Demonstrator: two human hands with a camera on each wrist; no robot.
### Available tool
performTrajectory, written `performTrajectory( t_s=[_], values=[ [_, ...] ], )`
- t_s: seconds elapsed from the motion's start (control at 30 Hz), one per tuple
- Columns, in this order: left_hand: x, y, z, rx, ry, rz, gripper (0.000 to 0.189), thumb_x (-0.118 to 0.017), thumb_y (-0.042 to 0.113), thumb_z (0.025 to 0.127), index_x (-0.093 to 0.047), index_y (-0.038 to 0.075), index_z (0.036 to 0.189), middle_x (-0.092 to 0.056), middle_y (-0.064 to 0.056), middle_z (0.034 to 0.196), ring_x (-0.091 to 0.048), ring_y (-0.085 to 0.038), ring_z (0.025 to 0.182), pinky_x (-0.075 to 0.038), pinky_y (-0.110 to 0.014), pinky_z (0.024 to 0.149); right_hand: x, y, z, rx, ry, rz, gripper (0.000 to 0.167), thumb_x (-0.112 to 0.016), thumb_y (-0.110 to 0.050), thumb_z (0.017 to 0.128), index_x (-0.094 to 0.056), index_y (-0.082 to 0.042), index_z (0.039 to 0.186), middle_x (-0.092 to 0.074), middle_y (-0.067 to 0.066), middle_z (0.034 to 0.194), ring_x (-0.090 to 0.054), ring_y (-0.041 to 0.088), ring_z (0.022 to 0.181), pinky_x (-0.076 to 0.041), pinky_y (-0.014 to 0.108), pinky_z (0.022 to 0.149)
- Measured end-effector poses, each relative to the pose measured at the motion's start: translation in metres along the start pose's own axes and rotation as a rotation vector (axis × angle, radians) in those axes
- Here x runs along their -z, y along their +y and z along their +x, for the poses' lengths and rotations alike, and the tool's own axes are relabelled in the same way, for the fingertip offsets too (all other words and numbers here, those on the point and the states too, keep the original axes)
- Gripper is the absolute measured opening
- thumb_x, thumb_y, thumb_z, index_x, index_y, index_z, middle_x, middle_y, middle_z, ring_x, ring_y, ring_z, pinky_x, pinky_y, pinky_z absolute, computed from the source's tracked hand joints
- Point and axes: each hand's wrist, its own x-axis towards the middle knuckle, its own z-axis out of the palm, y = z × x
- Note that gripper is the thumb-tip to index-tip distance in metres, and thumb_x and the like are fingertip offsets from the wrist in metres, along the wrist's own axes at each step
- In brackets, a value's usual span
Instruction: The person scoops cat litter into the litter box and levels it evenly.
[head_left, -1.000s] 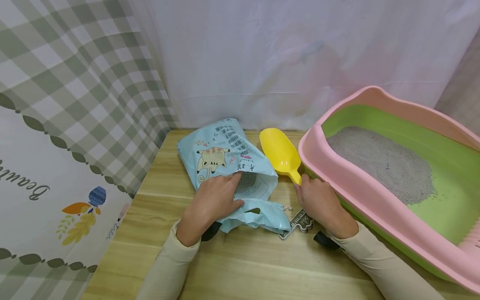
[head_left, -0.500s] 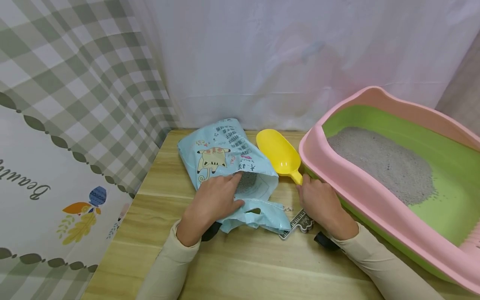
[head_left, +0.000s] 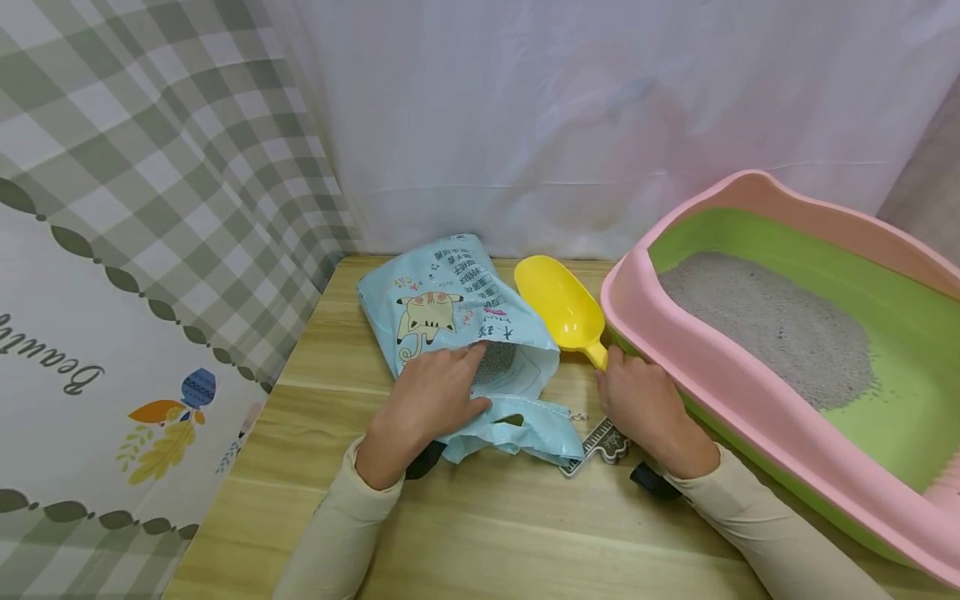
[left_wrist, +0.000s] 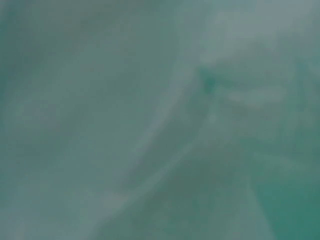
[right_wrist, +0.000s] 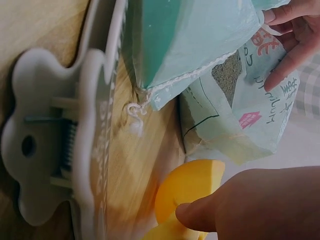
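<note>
My left hand [head_left: 437, 396] grips the side of the torn mouth of a light-blue cat litter bag [head_left: 427, 287], which lies on its back on the table. Index finger and thumb are spread across the opening, where grey litter [head_left: 495, 362] shows inside. My right hand [head_left: 643, 408] holds a yellow scoop [head_left: 558, 304] by its handle. Its bowl lies just right of the bag and looks empty. In the right wrist view the thumb [right_wrist: 197, 212] presses on the scoop handle. The left wrist view shows only blurred bag plastic [left_wrist: 150, 125].
A pink-rimmed green litter box [head_left: 750, 362] stands at the right, with a heap of grey litter [head_left: 772, 325] in it. A grey sealing clip [head_left: 600, 446] lies between the hands, next to a bit of white string [right_wrist: 134, 117]. White cloth [head_left: 480, 125] hangs behind the table.
The scoop's bowl has swung slightly left, nearer to the bag. The left hand and the bag hold still. The head view has shifted a little.
</note>
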Motion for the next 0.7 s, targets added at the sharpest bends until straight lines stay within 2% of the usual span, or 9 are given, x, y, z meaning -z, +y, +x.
performTrajectory(
  t_s=[0.23, 0.37, 0.7],
  values=[
    [0.0002, 0.0006, 0.0000, 0.007, -0.010, 0.002, 0.073, -0.091, 0.036, 0.093, -0.064, 0.001, 0.150, -0.077, -0.015, 0.129, -0.076, -0.034, 0.108, -0.062, -0.050, 0.091, -0.0032, 0.0011, -0.0014, 0.014, 0.029, 0.001, 0.034, -0.079, -0.013, 0.098, -0.053, 0.009, 0.093, -0.050, 0.014, 0.065, -0.059, 0.035, 0.054, -0.051, 0.051, 0.047],
    [0.0004, 0.0009, 0.0005, 0.010, -0.019, 0.006, 0.073, -0.091, 0.036, 0.093, -0.063, 0.001, 0.151, -0.076, -0.015, 0.131, -0.076, -0.034, 0.110, -0.062, -0.050, 0.092, -0.0045, 0.0016, -0.0020, 0.029, 0.050, 0.009, 0.037, -0.082, -0.015, 0.096, -0.053, 0.008, 0.093, -0.049, 0.013, 0.065, -0.056, 0.032, 0.052, -0.049, 0.049, 0.045],
    [0.0009, 0.0013, 0.0005, 0.008, -0.022, 0.008, 0.074, -0.091, 0.036, 0.093, -0.063, 0.000, 0.151, -0.076, -0.016, 0.133, -0.076, -0.035, 0.111, -0.062, -0.051, 0.093, -0.0043, 0.0022, -0.0010, 0.033, 0.043, 0.027, 0.038, -0.085, -0.016, 0.094, -0.054, 0.007, 0.091, -0.048, 0.011, 0.065, -0.052, 0.029, 0.050, -0.049, 0.047, 0.044]
  ],
)
